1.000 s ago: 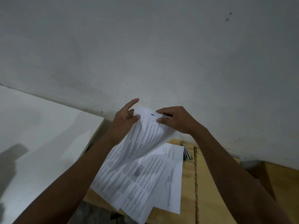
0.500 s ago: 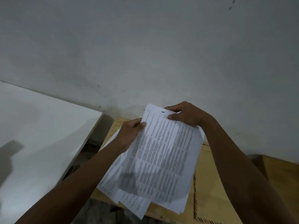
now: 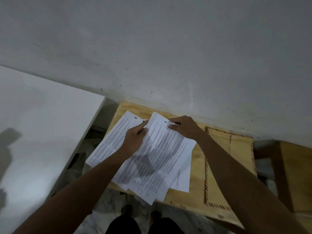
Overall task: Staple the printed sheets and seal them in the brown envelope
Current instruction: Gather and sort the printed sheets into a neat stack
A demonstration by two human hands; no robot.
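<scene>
Several printed sheets (image 3: 157, 159) lie fanned on a small wooden table (image 3: 195, 168). The top sheet, marked with a 1 near its upper edge, is held by both hands. My left hand (image 3: 135, 141) grips its left edge with the thumb on top. My right hand (image 3: 184, 127) pinches its upper right corner. Another sheet marked 5 (image 3: 118, 132) sticks out to the left underneath. The brown envelope (image 3: 231, 159) with a striped border lies flat on the table to the right of the sheets, partly under my right forearm. No stapler shows.
A white tabletop (image 3: 42, 132) stands to the left, with a dark gap between it and the wooden table. A grey wall (image 3: 168, 56) rises right behind. A wooden piece of furniture (image 3: 293, 174) sits at the far right. My feet show below on a marbled floor.
The sheet that both hands held lifted and curled has come down flat onto the pile. The view has tilted down, showing the envelope and more of the table.
</scene>
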